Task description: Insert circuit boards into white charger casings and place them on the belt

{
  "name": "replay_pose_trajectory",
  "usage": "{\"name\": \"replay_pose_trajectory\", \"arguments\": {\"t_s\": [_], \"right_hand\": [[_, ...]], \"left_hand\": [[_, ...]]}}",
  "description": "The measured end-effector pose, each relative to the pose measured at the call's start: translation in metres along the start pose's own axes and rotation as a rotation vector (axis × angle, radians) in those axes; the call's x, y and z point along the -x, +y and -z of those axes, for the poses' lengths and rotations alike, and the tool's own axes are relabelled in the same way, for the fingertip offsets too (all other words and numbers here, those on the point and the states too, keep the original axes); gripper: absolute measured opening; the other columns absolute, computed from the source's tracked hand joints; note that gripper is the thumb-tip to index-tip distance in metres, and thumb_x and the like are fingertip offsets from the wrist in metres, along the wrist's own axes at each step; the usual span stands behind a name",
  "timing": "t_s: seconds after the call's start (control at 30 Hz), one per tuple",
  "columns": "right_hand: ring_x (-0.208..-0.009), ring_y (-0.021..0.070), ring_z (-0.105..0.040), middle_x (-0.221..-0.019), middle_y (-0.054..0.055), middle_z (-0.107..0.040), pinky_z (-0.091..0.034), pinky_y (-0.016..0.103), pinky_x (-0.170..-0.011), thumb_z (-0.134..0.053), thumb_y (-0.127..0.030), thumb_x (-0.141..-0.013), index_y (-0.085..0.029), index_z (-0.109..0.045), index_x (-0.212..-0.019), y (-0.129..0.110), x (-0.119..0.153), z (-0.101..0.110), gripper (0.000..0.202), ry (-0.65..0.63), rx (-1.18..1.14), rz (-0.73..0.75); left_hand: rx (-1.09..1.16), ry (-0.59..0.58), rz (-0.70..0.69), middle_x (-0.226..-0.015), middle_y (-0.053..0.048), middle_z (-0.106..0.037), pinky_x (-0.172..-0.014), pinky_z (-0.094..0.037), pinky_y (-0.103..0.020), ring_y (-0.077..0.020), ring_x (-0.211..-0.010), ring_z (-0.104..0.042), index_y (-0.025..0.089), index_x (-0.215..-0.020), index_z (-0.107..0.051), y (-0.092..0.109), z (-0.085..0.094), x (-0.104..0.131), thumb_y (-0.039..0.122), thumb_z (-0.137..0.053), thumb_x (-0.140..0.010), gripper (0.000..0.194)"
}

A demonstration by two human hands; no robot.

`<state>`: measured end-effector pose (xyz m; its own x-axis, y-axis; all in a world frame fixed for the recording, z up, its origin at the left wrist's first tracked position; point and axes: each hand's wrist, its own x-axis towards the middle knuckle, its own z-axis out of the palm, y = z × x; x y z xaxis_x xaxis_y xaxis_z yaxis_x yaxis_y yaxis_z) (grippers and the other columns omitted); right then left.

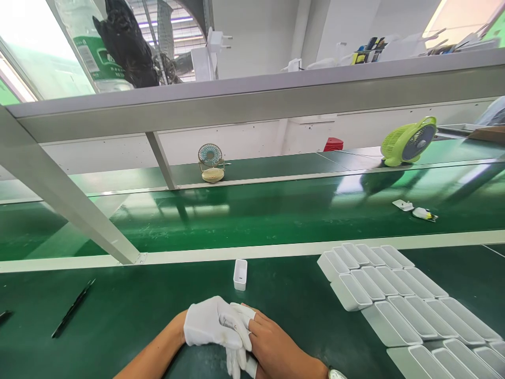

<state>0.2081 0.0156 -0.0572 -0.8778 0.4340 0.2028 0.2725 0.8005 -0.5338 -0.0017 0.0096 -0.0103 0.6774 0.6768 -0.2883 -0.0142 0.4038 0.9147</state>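
Note:
My left hand (213, 323) wears a white glove. It meets my right hand (274, 342) above the green tabletop near the bottom middle, its fingers closed over those of the right. White finger covers (245, 311) sit on fingers of my right hand, whose back is bare. Right fingers press against the left glove, and their tips are partly hidden where the hands overlap. Just beyond both hands stands a small white rectangular case (240, 275) with a slot-like mark inside, touched by neither.
Rows of white open plastic trays (398, 289) fill the right side. Black tweezers (73, 308) lie at left. Behind runs a green conveyor belt (252, 216) carrying small white parts (424, 213). A green fan (410, 142) and a small fan (211, 160) stand beyond, under a metal shelf (252, 105).

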Motion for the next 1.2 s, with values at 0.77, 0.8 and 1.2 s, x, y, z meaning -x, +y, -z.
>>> {"name": "replay_pose_trajectory", "arguments": {"t_s": [0.77,0.8,1.2], "right_hand": [[-0.122,0.0286,-0.058,-0.107,0.015,-0.071,-0.031,0.049,-0.121,-0.053,-0.012,-0.080,-0.015,-0.070,-0.100,0.004,0.004,-0.005,0.026,-0.018,0.024,-0.016],[-0.123,0.0285,-0.058,-0.107,0.015,-0.071,-0.030,0.049,-0.122,-0.053,-0.012,-0.080,-0.015,-0.070,-0.101,0.005,0.004,-0.006,0.027,-0.019,0.025,-0.019],[-0.131,0.0264,-0.052,-0.124,0.014,-0.067,-0.037,0.043,-0.117,-0.057,-0.027,-0.092,-0.016,-0.066,-0.113,-0.003,-0.007,0.009,0.026,0.010,0.133,0.100]], "left_hand": [[-0.129,-0.021,0.036,-0.070,-0.008,-0.074,-0.073,-0.060,-0.036,-0.0220,-0.067,-0.070,0.012,-0.074,-0.074,0.006,0.005,0.002,0.057,-0.084,-0.067,0.047],[-0.105,-0.041,0.049,-0.069,-0.008,-0.074,-0.070,-0.060,-0.035,-0.0213,-0.065,-0.069,0.012,-0.073,-0.073,0.005,0.005,0.002,0.056,-0.084,-0.068,0.046],[-0.078,-0.171,-0.058,-0.045,-0.004,-0.059,-0.042,-0.030,-0.024,-0.0099,-0.038,-0.040,0.014,-0.050,-0.060,-0.001,0.015,-0.001,0.067,-0.072,-0.074,0.059]]}}
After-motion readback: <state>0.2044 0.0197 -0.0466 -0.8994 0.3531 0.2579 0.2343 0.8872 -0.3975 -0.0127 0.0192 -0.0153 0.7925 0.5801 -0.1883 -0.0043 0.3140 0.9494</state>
